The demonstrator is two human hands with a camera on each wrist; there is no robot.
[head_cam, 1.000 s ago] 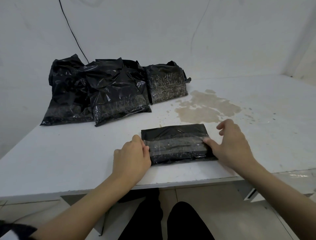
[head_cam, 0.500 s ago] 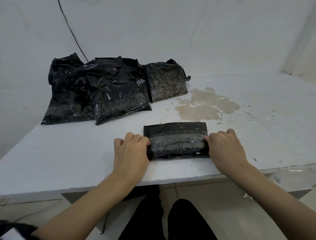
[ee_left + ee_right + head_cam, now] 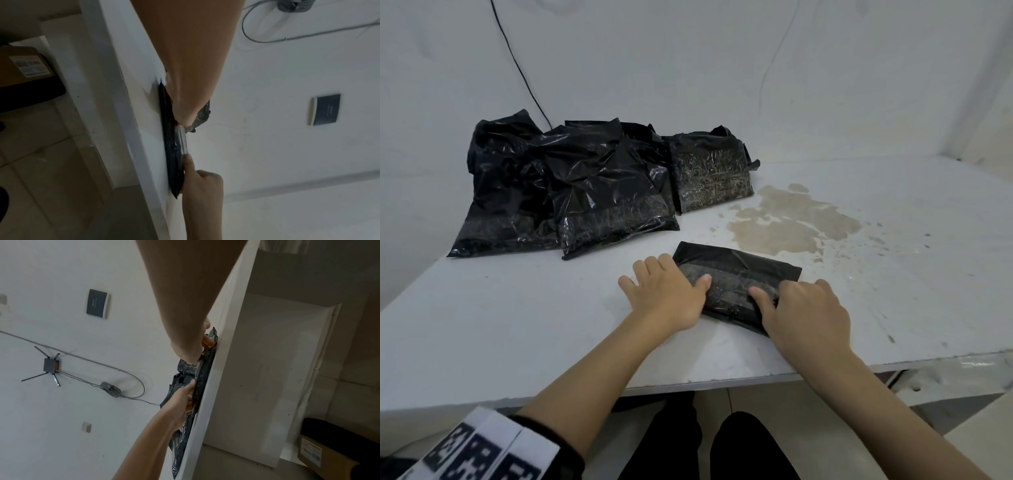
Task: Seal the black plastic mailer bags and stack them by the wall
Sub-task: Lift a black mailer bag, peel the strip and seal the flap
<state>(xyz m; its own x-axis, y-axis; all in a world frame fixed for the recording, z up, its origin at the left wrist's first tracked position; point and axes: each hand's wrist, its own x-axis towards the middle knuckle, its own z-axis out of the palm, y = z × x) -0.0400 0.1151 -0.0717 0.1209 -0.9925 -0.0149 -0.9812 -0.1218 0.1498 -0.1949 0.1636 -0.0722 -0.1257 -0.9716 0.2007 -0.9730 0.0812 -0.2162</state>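
Observation:
A flat black mailer bag (image 3: 736, 274) with a glossy tape band lies askew on the white table (image 3: 517, 325), near its front edge. My left hand (image 3: 681, 274) lies flat at the bag's left end, fingers spread on the table and thumb pressing the tape. My right hand (image 3: 787, 294) covers the near right end, thumb on top and fingers curled over the edge. The left wrist view shows the bag (image 3: 174, 154) edge-on under my right hand (image 3: 202, 183). A pile of black bags (image 3: 585, 192) leans on the wall at the back left.
One more taped bag (image 3: 712, 171) stands at the pile's right. A brown stain (image 3: 787, 222) marks the table behind the flat bag. A thin black cable (image 3: 517, 61) runs down the wall. A cardboard box (image 3: 320, 452) sits below the table.
The bag has turned from square to askew, its right end swinging toward me. My left fingers have spread flat, and my right hand has moved inward onto the bag.

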